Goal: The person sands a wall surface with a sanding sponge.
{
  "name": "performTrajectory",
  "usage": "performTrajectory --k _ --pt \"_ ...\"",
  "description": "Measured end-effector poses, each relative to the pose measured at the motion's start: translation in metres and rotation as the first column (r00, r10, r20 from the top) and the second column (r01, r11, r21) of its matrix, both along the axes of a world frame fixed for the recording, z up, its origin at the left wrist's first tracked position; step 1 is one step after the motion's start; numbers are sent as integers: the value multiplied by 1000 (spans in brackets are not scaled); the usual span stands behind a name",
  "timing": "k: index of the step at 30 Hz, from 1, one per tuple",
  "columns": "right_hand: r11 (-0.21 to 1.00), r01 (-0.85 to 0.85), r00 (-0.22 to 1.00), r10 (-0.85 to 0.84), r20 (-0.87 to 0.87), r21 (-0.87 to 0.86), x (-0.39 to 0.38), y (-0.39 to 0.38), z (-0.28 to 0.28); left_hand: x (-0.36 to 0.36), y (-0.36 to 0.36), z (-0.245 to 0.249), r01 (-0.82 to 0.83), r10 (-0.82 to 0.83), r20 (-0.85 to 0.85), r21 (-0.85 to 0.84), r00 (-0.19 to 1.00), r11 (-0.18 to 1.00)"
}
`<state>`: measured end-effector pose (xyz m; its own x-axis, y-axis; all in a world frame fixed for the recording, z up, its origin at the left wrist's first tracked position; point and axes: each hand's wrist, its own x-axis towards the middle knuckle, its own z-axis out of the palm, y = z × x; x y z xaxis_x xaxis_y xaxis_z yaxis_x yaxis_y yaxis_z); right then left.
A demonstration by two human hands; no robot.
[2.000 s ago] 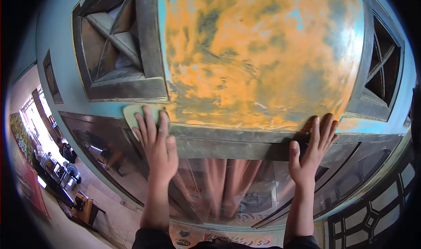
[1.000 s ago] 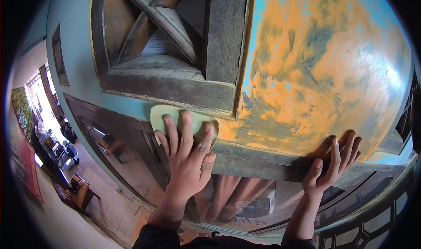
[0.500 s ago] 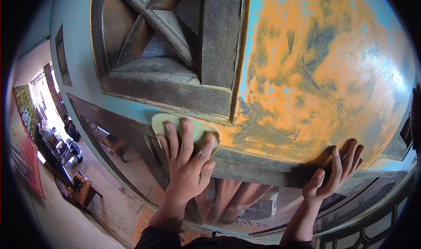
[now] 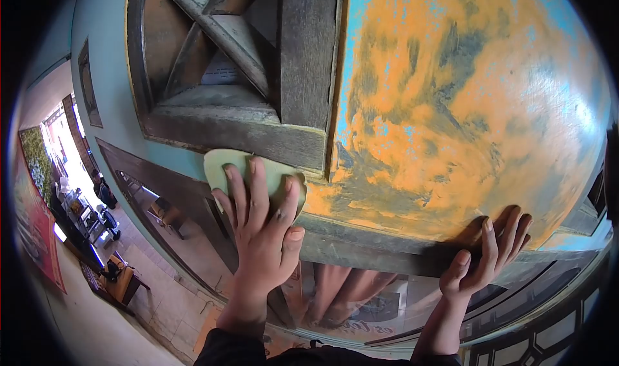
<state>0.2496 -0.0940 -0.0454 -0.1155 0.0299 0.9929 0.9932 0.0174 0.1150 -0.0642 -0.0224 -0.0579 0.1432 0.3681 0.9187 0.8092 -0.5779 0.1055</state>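
Note:
A pale green pad (image 4: pixel 222 162) lies against the narrow blue-green strip of wall under a dark wooden vent frame (image 4: pixel 238 140). My left hand (image 4: pixel 264 237) presses on it with spread fingers. Orange and dark patches with bits of turquoise cover the wall panel (image 4: pixel 412 108) to the right. My right hand (image 4: pixel 480 260) rests at the lower right edge of that panel, fingers stretched out and holding nothing. What lies beneath the pad is hidden.
Below the wall is a glass pane with reddish curtains (image 4: pixel 342 292) behind it. A dark wooden beam (image 4: pixel 380 250) runs above the pane. At the far left are a person (image 4: pixel 103 189) and a small wooden table (image 4: pixel 122 288) on a tiled floor.
My left hand and the green pad have moved left and slightly up in view; the vent frame has also shifted left. My right hand stays nearly in place.

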Motion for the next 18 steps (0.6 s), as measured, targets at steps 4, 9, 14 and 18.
performTrajectory --k 4,9,14,18 --pt "1000 -5 1000 5 -3 3 0 0 0 3 -4 -12 5 -5 -6 -25 1000 1000" --pt "1000 -22 1000 22 -19 -3 -2 -1 0 2 -3 11 -23 22 -32 -9 999 1000" --pt "1000 -18 1000 18 7 -16 0 -2 0 9 -4 -17 0 0 -12 -9 1000 1000" --pt "999 4 1000 -4 18 -35 -1 -4 1 7 -2 3 -6 6 -35 0 999 1000"
